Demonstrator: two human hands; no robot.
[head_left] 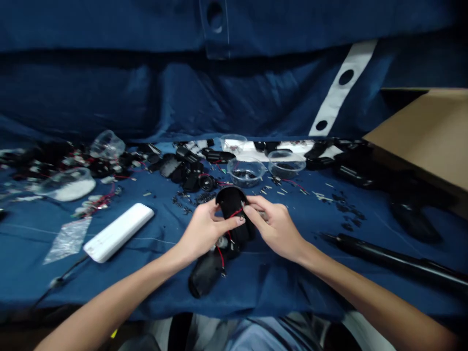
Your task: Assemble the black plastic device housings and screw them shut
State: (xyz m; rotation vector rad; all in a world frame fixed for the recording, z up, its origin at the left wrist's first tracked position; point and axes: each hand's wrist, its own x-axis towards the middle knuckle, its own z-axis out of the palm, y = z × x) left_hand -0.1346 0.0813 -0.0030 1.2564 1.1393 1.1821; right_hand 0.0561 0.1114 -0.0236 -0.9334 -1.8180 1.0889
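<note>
Parts heap: a tangle of small parts (54,158) and red wires lies beyond the white power bank (119,232), mostly to its left.
Plastic bag: flat clear bag (68,239), just left of the power bank.
Left hand: right of the power bank; thumb and fingers (203,226) pinch the housing's left side, the thumb lying across its face and hiding part of it.
Black casing: an elongated piece (204,277) right of the power bank, slanting on the cloth nearer the person; whether it joins the housing I cannot tell.
Black housing: held up right of the power bank (230,197); its long axis runs away from the person, leaning slightly left, with the rounded end farthest off. A red wire (237,213) crosses it.
Clear tubs: two bowls (287,165) with small dark contents, beyond the housing and right of the power bank.
Right hand: farther right of the power bank (276,224); thumb and fingers pinch the housing's right edge, covering it.
Black tool: long and slim (395,256), far right of the power bank, tip toward the hands.
Cardboard box: open flap (427,134), far right of the power bank and beyond the tool.
</note>
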